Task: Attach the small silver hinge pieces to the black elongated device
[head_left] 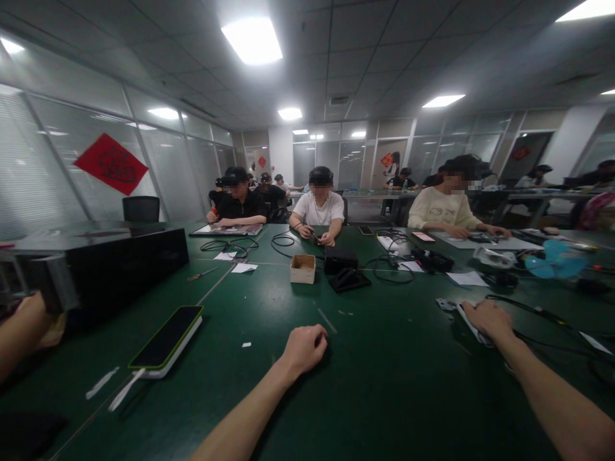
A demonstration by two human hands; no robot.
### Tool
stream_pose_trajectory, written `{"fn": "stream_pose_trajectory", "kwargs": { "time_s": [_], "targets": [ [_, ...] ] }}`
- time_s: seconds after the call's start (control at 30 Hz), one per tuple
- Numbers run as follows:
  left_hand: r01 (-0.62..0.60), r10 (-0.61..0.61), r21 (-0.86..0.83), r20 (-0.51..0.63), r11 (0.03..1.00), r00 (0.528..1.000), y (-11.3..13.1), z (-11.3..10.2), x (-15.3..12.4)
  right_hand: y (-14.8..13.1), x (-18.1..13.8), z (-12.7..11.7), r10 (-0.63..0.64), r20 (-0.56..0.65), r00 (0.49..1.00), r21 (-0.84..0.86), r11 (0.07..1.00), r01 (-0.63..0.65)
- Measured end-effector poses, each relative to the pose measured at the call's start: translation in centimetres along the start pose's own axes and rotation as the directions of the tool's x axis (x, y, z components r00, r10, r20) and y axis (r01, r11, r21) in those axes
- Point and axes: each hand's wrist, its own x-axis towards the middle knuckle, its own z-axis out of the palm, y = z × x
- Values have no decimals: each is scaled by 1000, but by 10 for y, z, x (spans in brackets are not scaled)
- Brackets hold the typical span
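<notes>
My left hand (305, 349) rests on the green table (375, 384) in a loose fist, with nothing visible in it. Farther right, my right hand (489, 320) lies over a flat white-and-grey object (475, 328), its fingers curled around the edge; the hand hides most of it, so its kind is unclear. Just beyond those fingers is a small metal piece (446, 304). Black cables (533, 309) run close by on the right. A tiny white scrap (246, 345) lies to the left of my left hand.
A phone (168, 336) on a white power bank, with a cable, lies left. Ahead are a small cardboard box (302, 269), a black case (340, 259) and a screwdriver (202, 274). A blue fan (556, 259) stands right. Co-workers sit opposite; another person's arm (22, 330) enters at left.
</notes>
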Motion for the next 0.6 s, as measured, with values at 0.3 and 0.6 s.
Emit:
{"fn": "stream_pose_trajectory", "kwargs": {
  "time_s": [0.3,0.6],
  "targets": [
    [8,-9,16,18,1000,1000,2,-1,0,-4,-2,-3,140,57,988,44,989,-143],
    [-4,4,0,2,1000,1000,-2,2,0,-5,-7,-11,104,82,991,45,993,-108]
  ]
}}
